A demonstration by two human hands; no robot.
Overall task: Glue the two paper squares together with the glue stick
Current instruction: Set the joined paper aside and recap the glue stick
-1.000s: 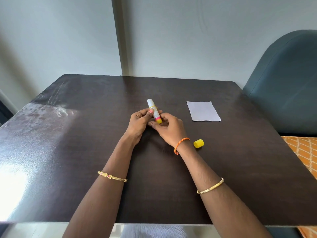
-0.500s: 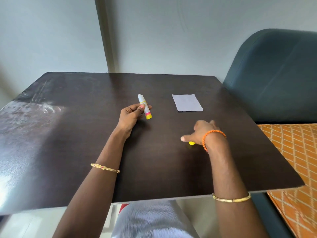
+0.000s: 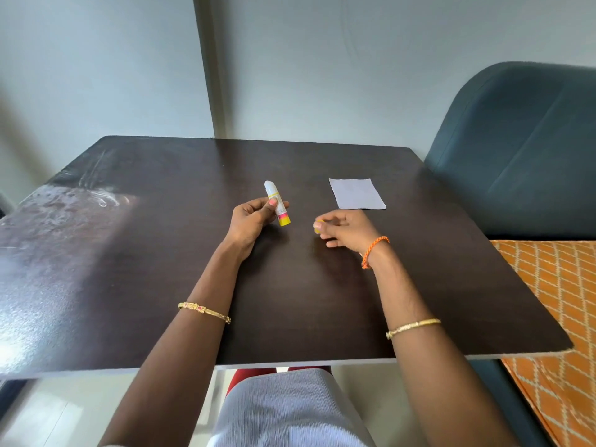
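Left hand [image 3: 254,217] pinches the uncapped glue stick [image 3: 277,203] in closed fingers; right-hand [image 3: 346,229] fingers curl around the yellow cap [image 3: 317,226]. Paper [image 3: 356,193] lies on the table [image 3: 161,253] beyond the right fingers, apparently already joined; recapping seems left.

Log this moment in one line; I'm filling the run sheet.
left hand: holds uncapped glue stick | right hand: holds yellow cap | white paper: flat on table, untouched
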